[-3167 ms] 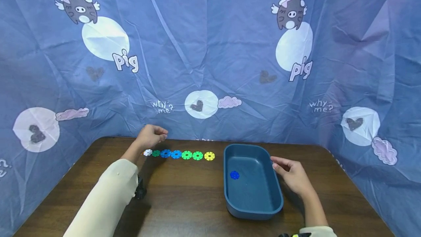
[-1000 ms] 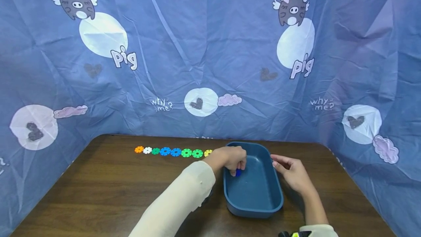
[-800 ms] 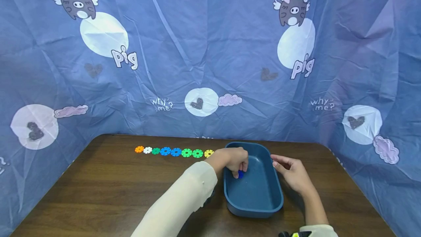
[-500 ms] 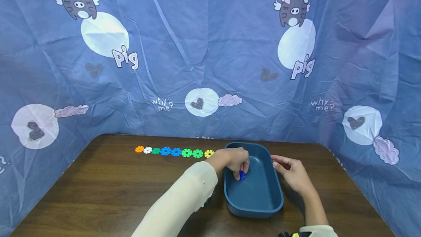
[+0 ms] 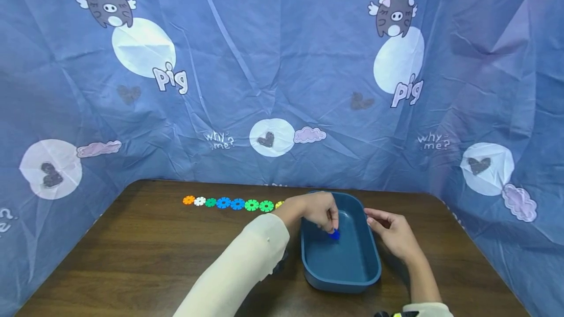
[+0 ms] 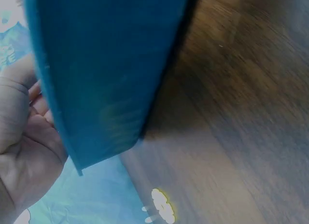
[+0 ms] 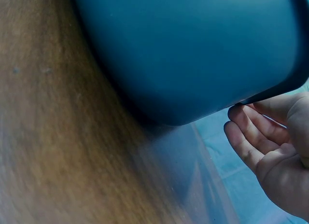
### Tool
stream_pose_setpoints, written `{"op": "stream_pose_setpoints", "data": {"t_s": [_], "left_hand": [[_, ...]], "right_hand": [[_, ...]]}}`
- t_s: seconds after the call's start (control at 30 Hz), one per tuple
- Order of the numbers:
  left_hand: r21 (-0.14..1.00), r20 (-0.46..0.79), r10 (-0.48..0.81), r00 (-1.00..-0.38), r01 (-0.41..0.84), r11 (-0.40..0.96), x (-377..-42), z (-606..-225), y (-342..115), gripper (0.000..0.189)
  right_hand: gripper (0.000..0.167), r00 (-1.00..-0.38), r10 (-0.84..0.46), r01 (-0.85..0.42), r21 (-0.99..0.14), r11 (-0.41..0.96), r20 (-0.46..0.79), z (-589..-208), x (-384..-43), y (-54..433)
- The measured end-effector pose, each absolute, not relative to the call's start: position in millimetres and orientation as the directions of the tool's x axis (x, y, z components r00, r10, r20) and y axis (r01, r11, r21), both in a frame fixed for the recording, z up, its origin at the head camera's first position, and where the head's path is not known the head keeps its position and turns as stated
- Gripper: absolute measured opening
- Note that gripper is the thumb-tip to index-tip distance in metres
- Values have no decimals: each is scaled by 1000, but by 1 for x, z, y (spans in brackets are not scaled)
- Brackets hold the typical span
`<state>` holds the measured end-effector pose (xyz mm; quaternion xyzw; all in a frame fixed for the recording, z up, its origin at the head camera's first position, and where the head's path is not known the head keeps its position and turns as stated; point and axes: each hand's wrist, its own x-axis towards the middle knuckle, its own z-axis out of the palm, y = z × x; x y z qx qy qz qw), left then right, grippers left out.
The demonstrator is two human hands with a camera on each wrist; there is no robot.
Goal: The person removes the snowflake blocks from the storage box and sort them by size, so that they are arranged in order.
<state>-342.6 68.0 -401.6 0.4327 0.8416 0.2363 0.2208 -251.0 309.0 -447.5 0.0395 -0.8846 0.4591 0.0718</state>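
Note:
A dark blue snowflake disc (image 5: 336,234) is pinched in the fingertips of my left hand (image 5: 320,209), low inside a blue plastic bin (image 5: 341,286). In the left wrist view the left hand (image 6: 34,137) reaches over the bin's wall (image 6: 104,89), which hides its fingertips. My right hand (image 5: 396,234) stays at the bin's right side, its fingertips touching the outer wall near the rim. In the right wrist view its fingers (image 7: 251,137) lie fairly straight against that wall, not wrapped round it.
Left of the bin, a row of snowflake discs runs along the table's back: orange (image 5: 189,200), white (image 5: 200,201), dark green, blue, light green and a yellow one (image 5: 279,205) partly behind the left wrist. A blue patterned cloth (image 5: 282,87) hangs behind the wooden table (image 5: 154,248).
My left hand has come from the row of discs into the bin and picked at the dark blue disc, which has shifted right and now tilts in its fingertips. The right hand stays put.

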Motion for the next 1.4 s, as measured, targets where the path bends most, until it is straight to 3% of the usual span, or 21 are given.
{"op": "stream_pose_setpoints", "data": {"t_s": [0.3, 0.73, 1.1, 1.4], "left_hand": [[797, -52, 824, -564, 474, 374, -352, -382, 45, 12], [837, -1, 647, -763, 353, 418, -376, -369, -35, 9], [912, 57, 370, -927, 199, 359, -391, -388, -123, 17], [932, 128, 211, -969, 190, 308, -386, -402, -182, 24]], "right_hand": [[35, -984, 5, -144, -799, 584, 181, -448, -252, 310], [33, -978, -5, -173, -796, 580, 209, -448, -252, 310], [33, -980, 3, -162, -797, 582, 201, -449, -253, 310], [33, -980, -6, -166, -804, 571, 198, -449, -253, 310]]}}
